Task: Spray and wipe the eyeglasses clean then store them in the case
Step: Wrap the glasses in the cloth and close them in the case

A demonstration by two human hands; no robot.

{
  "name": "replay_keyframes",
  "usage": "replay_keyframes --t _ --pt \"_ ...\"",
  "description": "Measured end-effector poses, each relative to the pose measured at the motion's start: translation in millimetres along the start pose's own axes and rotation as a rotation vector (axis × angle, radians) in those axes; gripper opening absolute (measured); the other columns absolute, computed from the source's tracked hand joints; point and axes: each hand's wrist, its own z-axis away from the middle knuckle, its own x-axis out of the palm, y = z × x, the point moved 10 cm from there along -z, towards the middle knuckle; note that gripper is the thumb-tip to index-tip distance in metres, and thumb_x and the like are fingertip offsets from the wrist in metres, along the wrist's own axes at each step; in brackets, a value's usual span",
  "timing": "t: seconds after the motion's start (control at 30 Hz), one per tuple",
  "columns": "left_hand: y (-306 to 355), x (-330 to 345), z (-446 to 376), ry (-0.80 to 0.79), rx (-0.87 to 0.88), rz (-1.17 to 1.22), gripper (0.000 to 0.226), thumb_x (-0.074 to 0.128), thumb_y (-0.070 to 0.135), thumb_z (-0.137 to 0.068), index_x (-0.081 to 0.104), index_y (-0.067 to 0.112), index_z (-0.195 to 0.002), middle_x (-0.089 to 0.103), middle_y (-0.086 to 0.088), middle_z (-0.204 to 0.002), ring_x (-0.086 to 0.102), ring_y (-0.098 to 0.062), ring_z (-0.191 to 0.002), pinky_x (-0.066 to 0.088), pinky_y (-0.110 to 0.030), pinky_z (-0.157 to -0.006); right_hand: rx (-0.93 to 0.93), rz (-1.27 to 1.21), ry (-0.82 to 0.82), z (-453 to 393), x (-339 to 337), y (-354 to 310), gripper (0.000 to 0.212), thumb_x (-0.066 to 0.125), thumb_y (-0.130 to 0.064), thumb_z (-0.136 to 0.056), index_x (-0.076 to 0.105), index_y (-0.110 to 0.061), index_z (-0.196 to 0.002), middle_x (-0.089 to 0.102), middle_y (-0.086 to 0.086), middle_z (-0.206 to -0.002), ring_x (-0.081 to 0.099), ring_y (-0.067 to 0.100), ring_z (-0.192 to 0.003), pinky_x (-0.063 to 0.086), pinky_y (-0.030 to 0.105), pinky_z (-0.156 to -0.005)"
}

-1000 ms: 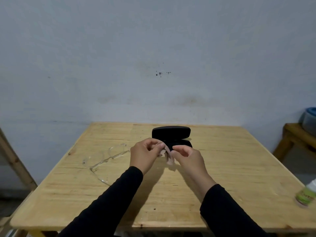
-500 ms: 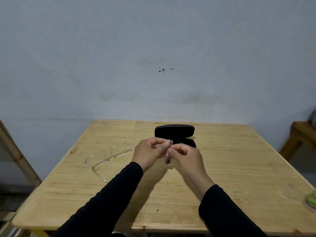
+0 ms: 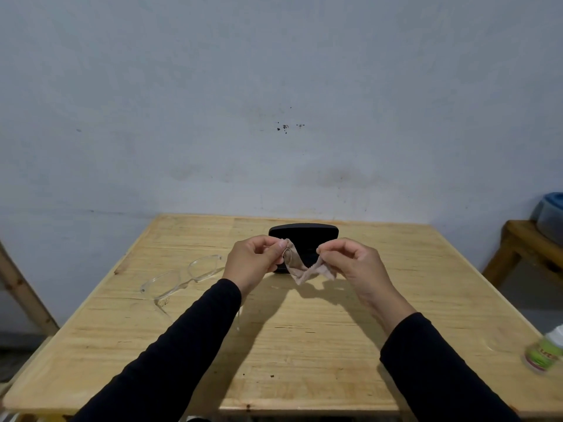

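Eyeglasses (image 3: 182, 277) lie near the table's (image 3: 304, 345) left edge. Left hand (image 3: 254, 260) and right hand (image 3: 353, 263) fingers pinch a beige cloth (image 3: 304, 268) before the open black case (image 3: 303, 234).

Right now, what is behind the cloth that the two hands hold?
The open black case stands on the table behind the cloth. Cloth and hands cover its lower half, so its inside cannot be seen.

One pair of clear eyeglasses (image 3: 185, 278), one black case (image 3: 304, 236), one small cloth (image 3: 304, 268) and one spray bottle (image 3: 547, 351) at the right edge are counted on one wooden table (image 3: 304, 345); two hands are seen.
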Motion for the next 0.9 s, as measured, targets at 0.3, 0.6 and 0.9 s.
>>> replay_keyframes --t 0.3,0.6,0.9 --pt "6 30 8 -0.139 0.002 0.056 0.009 0.068 0.02 -0.082 0.073 0.014 -0.085 0.067 -0.003 -0.068 0.061 -0.006 -0.062 0.05 -0.014 -0.061 -0.074 0.054 -0.051 5 22 0 0.012 0.078 -0.017 -0.075 0.074 -0.011 -0.085 0.076 0.009 -0.083 0.072 0.022 -0.086 0.056 0.029 -0.08" --pt "13 29 8 -0.155 0.027 0.039 0.01 0.064 0.014 -0.086 0.073 0.017 -0.083 0.07 0.004 -0.07 0.065 -0.005 -0.069 0.05 -0.014 -0.061 -0.011 -0.057 0.046 1 9 7 0.012 0.066 -0.01 -0.086 0.07 -0.014 -0.075 0.07 -0.004 -0.067 0.064 0.01 -0.066 0.055 0.029 -0.075" --pt "20 22 5 -0.098 0.084 -0.06 0.016 0.056 0.016 -0.091 0.068 0.024 -0.099 0.066 0.001 -0.075 0.062 -0.005 -0.073 0.047 -0.01 -0.057 -0.013 -0.104 0.049 -1 -3 2 0.016 0.06 -0.005 -0.09 0.062 -0.02 -0.086 0.065 0.004 -0.065 0.058 0.013 -0.058 0.052 0.027 -0.067"
